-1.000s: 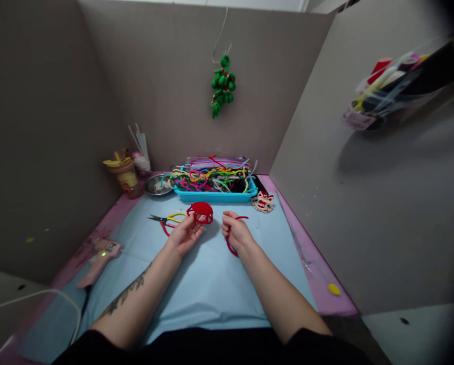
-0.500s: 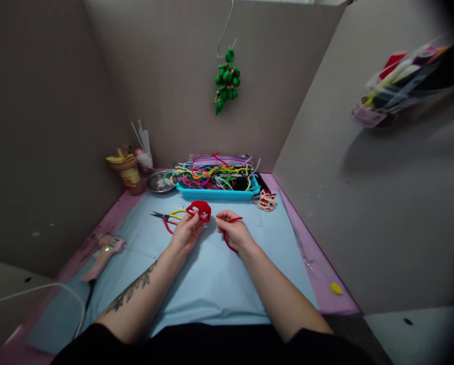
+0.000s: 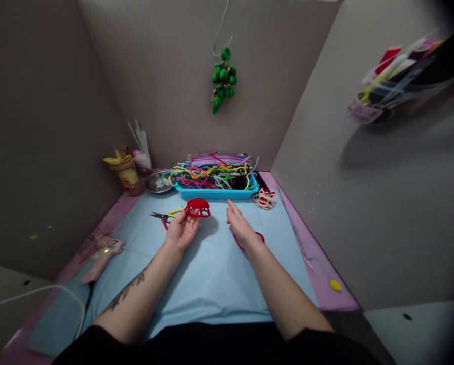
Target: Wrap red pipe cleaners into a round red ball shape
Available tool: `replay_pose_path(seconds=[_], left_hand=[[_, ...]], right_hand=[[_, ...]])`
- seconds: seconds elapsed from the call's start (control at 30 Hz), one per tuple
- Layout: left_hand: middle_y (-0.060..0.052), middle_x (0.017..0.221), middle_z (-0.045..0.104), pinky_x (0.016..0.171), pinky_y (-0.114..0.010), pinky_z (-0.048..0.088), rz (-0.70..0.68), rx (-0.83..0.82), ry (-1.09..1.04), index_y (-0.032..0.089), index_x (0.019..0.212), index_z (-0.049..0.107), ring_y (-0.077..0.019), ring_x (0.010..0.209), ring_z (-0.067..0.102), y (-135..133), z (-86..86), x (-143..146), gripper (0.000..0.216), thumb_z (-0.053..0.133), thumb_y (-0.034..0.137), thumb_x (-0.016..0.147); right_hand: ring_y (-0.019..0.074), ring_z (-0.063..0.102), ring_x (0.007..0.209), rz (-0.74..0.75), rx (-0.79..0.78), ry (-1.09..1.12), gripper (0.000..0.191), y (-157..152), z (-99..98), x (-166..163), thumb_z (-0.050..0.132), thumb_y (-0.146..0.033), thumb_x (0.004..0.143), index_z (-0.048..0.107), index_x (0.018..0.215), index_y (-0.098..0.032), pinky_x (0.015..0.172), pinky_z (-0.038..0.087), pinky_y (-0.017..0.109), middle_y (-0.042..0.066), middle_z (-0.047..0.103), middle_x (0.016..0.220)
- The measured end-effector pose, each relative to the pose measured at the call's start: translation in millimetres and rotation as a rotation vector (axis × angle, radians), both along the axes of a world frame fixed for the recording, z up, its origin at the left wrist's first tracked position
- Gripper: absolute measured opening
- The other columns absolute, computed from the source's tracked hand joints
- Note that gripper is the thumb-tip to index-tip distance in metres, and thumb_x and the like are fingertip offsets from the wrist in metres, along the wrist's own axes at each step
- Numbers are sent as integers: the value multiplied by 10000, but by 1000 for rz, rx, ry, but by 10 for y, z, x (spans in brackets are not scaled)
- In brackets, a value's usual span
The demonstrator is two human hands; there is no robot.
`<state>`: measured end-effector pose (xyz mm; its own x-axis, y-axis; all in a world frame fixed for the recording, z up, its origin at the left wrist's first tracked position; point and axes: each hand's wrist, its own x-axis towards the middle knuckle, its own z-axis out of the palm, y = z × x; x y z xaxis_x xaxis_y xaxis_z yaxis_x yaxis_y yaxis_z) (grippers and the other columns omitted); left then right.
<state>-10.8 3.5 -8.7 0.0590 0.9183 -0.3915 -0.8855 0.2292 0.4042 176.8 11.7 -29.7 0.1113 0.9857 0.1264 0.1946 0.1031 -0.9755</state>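
My left hand [image 3: 183, 230] pinches a small red pipe-cleaner piece [image 3: 198, 207] and holds it just above the light blue mat [image 3: 207, 274]. To its right my right hand [image 3: 240, 225] lies low over the mat with its fingers stretched toward the tray. A loose red pipe cleaner [image 3: 257, 236] lies on the mat under and beside that hand; whether the hand still touches it is hidden. Scissors with red and yellow handles [image 3: 166, 217] lie just left of my left hand.
A blue tray [image 3: 216, 192] piled with coloured pipe cleaners stands at the back. A small red-and-white figure [image 3: 264, 198] sits to its right, a metal dish [image 3: 159, 183] and a cup [image 3: 127, 175] to its left. A pink glue gun [image 3: 102, 255] lies at the left. Grey partitions enclose the desk.
My right hand has let the red pipe cleaner drop to the mat and stretched its fingers forward. My left hand has lifted the red piece slightly.
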Motion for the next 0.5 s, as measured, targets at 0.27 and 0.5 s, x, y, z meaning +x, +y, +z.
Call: replay_pose_path(seconds=[0.27, 0.5], left_hand=[[-68, 760, 718, 687, -293, 550, -32, 24, 69, 137, 886, 621, -160, 736, 694, -9, -10, 20, 255, 371, 163, 925], [-84, 847, 720, 687, -271, 545, -143, 96, 327, 131, 885, 612, -178, 779, 694, -88, -113, 128, 87, 551, 164, 832]], right_hand=[[142, 555, 640, 91, 7, -106, 368, 8, -16, -9, 437, -288, 819, 661, 1094, -189, 613, 469, 283, 68, 629, 897], [170, 600, 754, 105, 174, -154, 186, -171, 140, -142, 560, -227, 751, 720, 843, -202, 733, 472, 296, 42, 655, 799]])
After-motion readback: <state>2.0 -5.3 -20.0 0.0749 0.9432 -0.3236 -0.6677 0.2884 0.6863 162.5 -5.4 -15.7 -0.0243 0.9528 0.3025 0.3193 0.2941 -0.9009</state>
